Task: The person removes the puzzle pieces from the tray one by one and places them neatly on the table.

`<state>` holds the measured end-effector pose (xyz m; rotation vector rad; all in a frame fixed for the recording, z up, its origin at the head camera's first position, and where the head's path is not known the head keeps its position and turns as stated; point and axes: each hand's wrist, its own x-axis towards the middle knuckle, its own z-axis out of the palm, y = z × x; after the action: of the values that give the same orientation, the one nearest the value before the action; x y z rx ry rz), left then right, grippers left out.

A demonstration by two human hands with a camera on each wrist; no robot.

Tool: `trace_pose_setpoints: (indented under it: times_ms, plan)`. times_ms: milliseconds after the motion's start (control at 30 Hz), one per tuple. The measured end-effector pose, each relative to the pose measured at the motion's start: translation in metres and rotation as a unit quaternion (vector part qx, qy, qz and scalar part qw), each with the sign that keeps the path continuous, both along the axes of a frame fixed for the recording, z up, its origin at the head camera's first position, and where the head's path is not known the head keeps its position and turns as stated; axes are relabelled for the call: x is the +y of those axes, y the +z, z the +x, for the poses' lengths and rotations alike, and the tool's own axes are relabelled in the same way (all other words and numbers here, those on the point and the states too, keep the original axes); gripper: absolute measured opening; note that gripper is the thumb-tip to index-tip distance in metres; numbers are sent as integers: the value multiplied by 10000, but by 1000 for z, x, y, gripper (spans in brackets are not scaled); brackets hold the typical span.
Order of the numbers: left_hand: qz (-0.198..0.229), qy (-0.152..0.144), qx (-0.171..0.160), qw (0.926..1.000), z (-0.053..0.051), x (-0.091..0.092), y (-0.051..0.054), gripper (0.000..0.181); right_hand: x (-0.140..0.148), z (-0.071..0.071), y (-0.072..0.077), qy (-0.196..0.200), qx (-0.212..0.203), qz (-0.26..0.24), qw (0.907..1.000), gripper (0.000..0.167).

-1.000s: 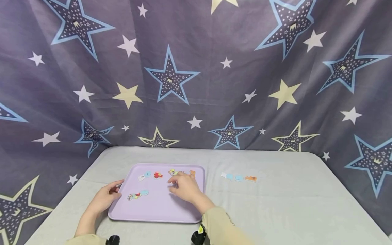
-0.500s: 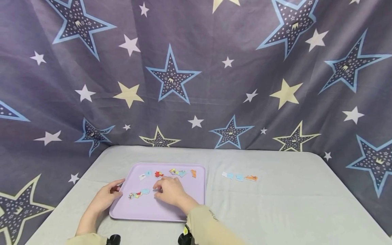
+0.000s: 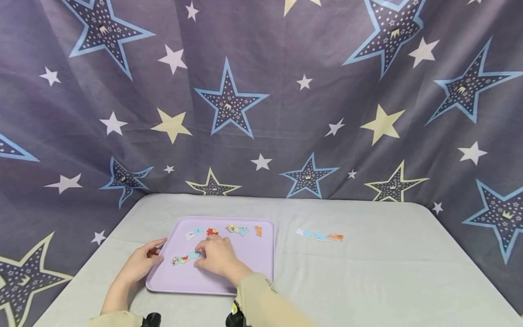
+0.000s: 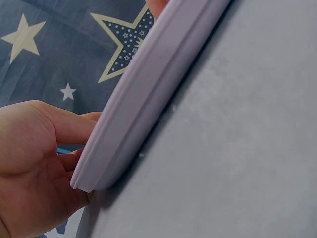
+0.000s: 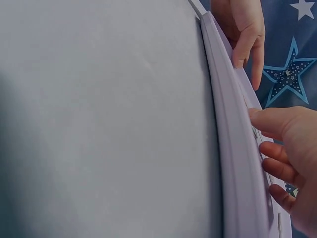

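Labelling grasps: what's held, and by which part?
The left hand holds the lilac tray by its left rim. The right hand is at a light-blue piece; any pinch can't be told.

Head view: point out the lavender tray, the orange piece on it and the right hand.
Lavender tray (image 3: 254, 255): head view, bare floor, right side.
Orange piece (image 3: 258, 231): head view, its middle.
Right hand (image 3: 218, 255): head view, back of hand.

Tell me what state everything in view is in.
Cloth: spread, faintly creased.
Curtain: hanging, creased.
Tray: flat on cloth, right way up.
Upper pieces: on tray, with gaps.
Lower pieces: on tray, close together.
Right pieces: on cloth, off the tray.
Left hand: touching tray rim.
Right hand: by lower pieces; contact unclear.
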<state>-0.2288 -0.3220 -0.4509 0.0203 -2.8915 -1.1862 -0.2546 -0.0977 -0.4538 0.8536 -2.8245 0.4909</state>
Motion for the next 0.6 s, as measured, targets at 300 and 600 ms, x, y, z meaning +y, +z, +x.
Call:
trace_pose_setpoints:
  times_ms: [300, 600]
  plan:
    - [35, -6, -26, 10000, 0, -3, -2, 50, -8, 1, -2, -260, 71, 70, 9996, 31]
    - [35, -18, 0, 10000, -2, -3, -3, 51, -11, -2, 3, -519, -226, 136, 9983, 18]
